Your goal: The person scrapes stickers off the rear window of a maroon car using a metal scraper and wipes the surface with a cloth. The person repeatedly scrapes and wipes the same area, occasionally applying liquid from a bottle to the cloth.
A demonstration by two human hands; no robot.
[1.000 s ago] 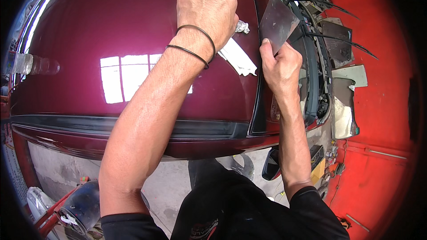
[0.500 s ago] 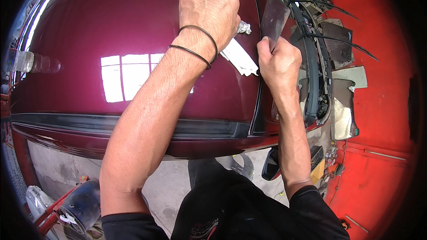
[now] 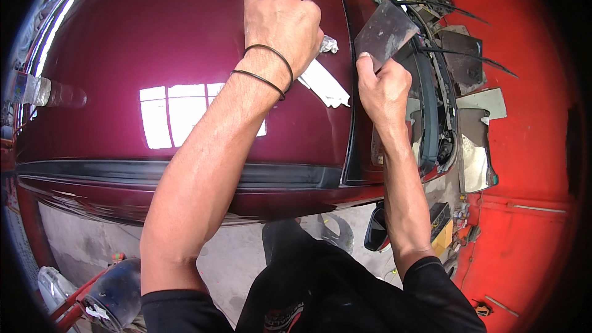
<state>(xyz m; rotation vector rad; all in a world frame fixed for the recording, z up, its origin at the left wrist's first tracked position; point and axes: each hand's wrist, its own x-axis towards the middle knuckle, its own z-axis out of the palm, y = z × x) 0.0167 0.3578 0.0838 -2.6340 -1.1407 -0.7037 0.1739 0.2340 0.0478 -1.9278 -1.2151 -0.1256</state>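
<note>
My left hand (image 3: 280, 28) is closed, knuckles up, over the glossy dark-red car roof (image 3: 197, 31). Crumpled white paper (image 3: 330, 44) pokes out at its thumb side, and a white strip (image 3: 325, 86) hangs from below the palm; the fingertips are hidden. My right hand (image 3: 385, 83) grips a thin dark rectangular sheet (image 3: 387, 31) between thumb and curled fingers. That sheet is tilted over the windshield side, just past the roof's edge, its scuffed grey face showing.
A black roof trim (image 3: 246, 174) runs along the near side. Wiper arms (image 3: 453, 7) jut out on the right, near car parts and panels (image 3: 472, 145) on the red floor (image 3: 530, 148). A side mirror (image 3: 375, 228) sticks out below. At far left is a clear plastic bottle (image 3: 52, 92).
The dark sheet in my right hand has turned, so its broad face shows more widely. My left hand has come slightly nearer, still closed on the white paper.
</note>
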